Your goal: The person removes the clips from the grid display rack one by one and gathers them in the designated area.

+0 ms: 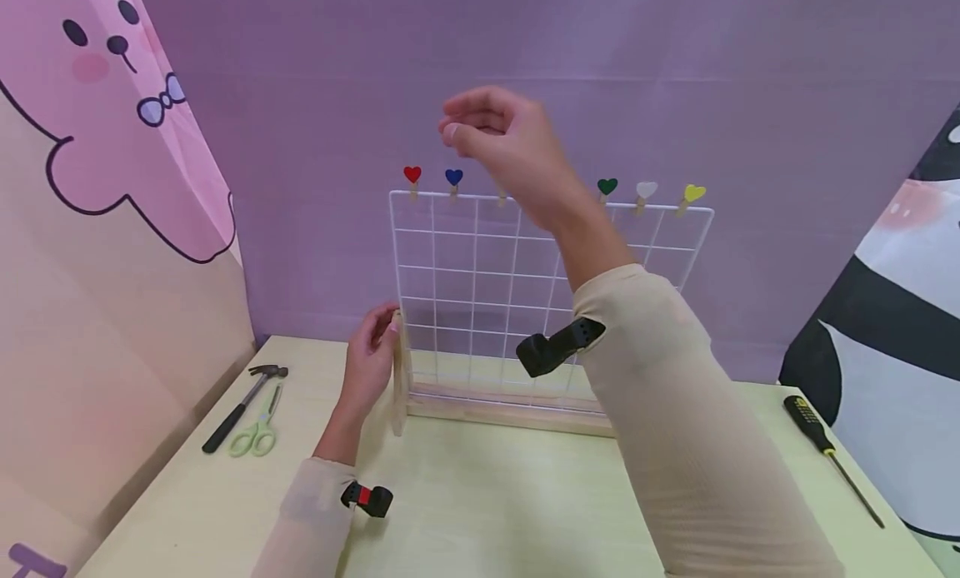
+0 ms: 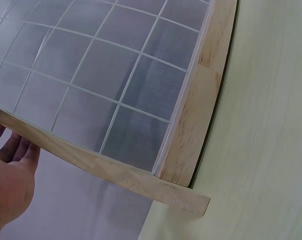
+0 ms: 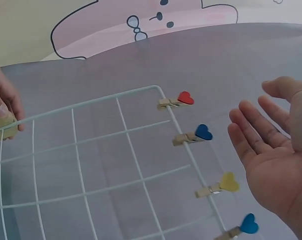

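Observation:
A white wire grid (image 1: pixel 474 271) stands upright in a wooden base (image 1: pixel 502 408) with a side post (image 2: pixel 115 170). My left hand (image 1: pixel 367 357) grips the upper end of that post, thumb on one side and fingers behind. Heart-topped clothespins line the grid's top wire: red (image 1: pixel 412 175), blue (image 1: pixel 453 177), yellow (image 3: pixel 230 182) and a second blue (image 3: pixel 249 223) on the left half. Green (image 1: pixel 607 186), white (image 1: pixel 646 191) and another yellow (image 1: pixel 694 193) sit toward the right. My right hand (image 1: pixel 517 149) hovers above the wire, fingers relaxed and holding nothing, its forearm covering part of the grid.
On the table's left side lie a claw hammer (image 1: pixel 243 411) and green-handled scissors (image 1: pixel 258 432). A black and yellow screwdriver (image 1: pixel 817 432) lies by the right edge. Behind the grid hangs a purple cloth (image 1: pixel 315 145), with cartoon-printed drapes on both sides.

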